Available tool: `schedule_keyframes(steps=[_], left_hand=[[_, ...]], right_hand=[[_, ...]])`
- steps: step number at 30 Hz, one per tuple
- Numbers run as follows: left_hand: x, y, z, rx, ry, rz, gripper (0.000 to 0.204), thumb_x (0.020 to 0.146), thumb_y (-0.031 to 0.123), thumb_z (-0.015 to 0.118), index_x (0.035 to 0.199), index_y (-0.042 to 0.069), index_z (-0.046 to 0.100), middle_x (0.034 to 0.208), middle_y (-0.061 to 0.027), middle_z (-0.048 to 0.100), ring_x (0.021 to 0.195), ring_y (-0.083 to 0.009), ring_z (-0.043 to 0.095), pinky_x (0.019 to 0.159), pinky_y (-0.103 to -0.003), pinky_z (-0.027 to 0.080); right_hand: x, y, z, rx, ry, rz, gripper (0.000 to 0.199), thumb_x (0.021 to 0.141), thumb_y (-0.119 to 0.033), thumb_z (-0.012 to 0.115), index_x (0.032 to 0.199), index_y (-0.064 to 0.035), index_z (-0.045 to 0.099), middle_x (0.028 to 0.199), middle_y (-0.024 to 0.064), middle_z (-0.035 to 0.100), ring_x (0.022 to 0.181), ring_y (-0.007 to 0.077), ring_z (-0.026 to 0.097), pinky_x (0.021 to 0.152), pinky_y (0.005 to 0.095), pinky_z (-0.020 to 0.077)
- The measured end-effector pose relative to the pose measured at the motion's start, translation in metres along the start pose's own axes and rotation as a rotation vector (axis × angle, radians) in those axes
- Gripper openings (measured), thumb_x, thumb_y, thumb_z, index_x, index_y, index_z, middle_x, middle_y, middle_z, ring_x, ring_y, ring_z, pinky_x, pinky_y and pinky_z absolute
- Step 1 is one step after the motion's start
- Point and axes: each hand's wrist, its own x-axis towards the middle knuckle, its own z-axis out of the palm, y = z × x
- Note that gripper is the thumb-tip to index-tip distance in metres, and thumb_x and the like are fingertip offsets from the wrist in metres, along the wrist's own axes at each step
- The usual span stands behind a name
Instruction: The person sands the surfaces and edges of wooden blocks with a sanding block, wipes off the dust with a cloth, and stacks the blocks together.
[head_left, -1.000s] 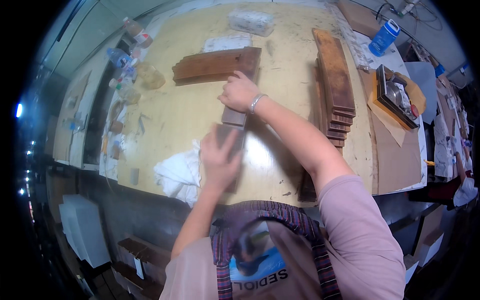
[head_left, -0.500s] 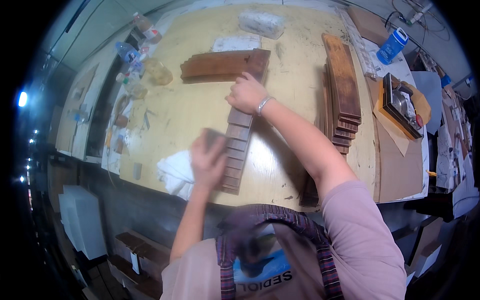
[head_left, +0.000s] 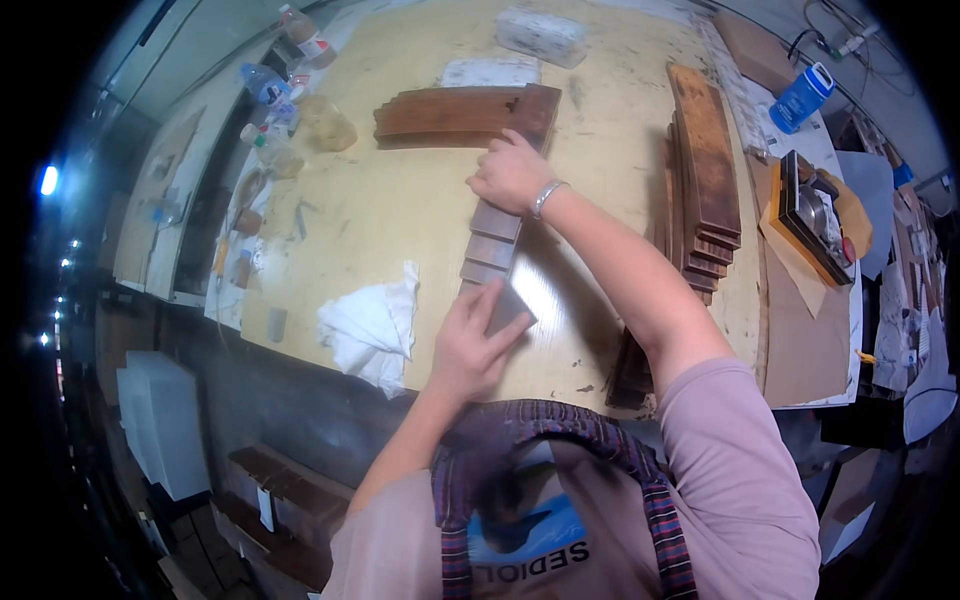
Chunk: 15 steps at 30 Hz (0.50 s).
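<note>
Overlapping brown wooden boards (head_left: 490, 250) lie in a stepped row on the pale yellow tabletop (head_left: 400, 215), running toward me. My left hand (head_left: 468, 345) grips a flat grey sanding block (head_left: 512, 308) between thumb and fingers, over the row's near part, which it hides. The block reaches past the row's right edge; whether it touches the wood I cannot tell. Farther up, my right hand (head_left: 515, 175) presses on the boards with bent fingers gripping them. Beyond it, a stack of brown boards (head_left: 440, 117) lies crosswise. A crumpled white cloth (head_left: 370, 330) lies left of my left hand.
Another stack of dark boards (head_left: 705, 160) stands to the right. Past it are an open box of tools (head_left: 815, 215) and a blue bottle (head_left: 800, 98). Plastic bottles (head_left: 325, 125) line the left side. A white wrapped block (head_left: 540, 35) sits at the back.
My left hand and the sanding block have swung from the row's left side across to its right edge, uncovering the cloth. My right hand stays on the boards. The whole view has shifted slightly.
</note>
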Motion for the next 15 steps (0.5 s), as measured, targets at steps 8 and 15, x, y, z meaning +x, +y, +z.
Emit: schedule_keyframes(steps=[8, 15], left_hand=[[-0.004, -0.024, -0.036, 0.033, -0.055, -0.011, 0.047, 0.064, -0.005, 0.07, 0.108, 0.009, 0.073, 0.141, -0.0244, 0.054, 0.125, -0.0444, 0.052, 0.105, -0.05, 0.044], [-0.055, -0.049, -0.058, 0.139, -0.039, -0.206, 0.052, 0.066, -0.009, 0.068, 0.115, 0.007, 0.071, 0.146, -0.02, 0.052, 0.128, -0.0426, 0.051, 0.106, -0.048, 0.044]], right_hand=[[0.006, 0.006, 0.014, -0.095, 0.035, -0.01, 0.037, 0.095, -0.03, 0.045, 0.078, -0.0168, 0.074, 0.09, 0.0085, 0.072, 0.109, 0.0286, 0.059, 0.117, 0.0486, 0.0311], [0.003, 0.006, 0.003, -0.132, -0.019, -0.09, 0.043, 0.098, -0.037, 0.046, 0.085, -0.0101, 0.078, 0.096, 0.0112, 0.073, 0.112, 0.0294, 0.059, 0.119, 0.0492, 0.0277]])
